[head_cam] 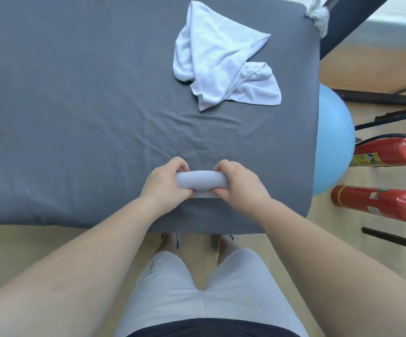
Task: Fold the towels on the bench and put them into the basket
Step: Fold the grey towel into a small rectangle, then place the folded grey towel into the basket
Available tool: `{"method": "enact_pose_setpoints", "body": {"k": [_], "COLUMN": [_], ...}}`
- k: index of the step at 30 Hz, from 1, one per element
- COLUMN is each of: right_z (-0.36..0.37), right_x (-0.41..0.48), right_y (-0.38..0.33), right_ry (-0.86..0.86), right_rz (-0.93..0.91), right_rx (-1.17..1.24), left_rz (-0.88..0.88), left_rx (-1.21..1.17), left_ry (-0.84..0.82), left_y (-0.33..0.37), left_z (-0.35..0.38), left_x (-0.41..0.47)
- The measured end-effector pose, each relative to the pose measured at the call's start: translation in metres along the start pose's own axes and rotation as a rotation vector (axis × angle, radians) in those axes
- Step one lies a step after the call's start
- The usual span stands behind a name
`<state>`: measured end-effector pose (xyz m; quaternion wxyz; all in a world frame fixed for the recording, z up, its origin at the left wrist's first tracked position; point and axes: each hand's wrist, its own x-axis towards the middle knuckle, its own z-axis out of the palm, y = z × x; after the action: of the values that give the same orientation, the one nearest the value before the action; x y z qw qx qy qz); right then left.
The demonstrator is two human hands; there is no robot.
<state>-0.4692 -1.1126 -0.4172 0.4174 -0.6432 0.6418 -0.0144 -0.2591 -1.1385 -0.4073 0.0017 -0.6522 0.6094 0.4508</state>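
Left grip (165,181) and right grip (239,183) both curled round ends of rolled towel (202,180). Roll lies by near edge of tabletop (75,117), toward right. Step: likely tightening roll. Second towel (221,59) crumpled near far right corner. Basket not in view. Next: lift roll without letting it unwind.
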Motion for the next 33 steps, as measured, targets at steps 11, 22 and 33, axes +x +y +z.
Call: {"method": "enact_pose_setpoints", "body": {"k": [11, 22, 33], "right_z": [-0.094, -0.039, 0.046], "right_x": [-0.065, -0.013, 0.058], "right_y": [-0.057, -0.183, -0.398], "right_ry": [-0.103, 0.026, 0.165], "right_rz": [0.029, 0.062, 0.139], "right_rx": [0.839, 0.833, 0.881], "left_rz": [-0.137, -0.079, -0.075], "left_rx": [-0.818, -0.843, -0.836], "left_ry": [0.123, 0.142, 0.033], "left_y": [0.058, -0.037, -0.186], "left_z": [-0.08, -0.181, -0.373], "left_x": [-0.105, -0.095, -0.076]}}
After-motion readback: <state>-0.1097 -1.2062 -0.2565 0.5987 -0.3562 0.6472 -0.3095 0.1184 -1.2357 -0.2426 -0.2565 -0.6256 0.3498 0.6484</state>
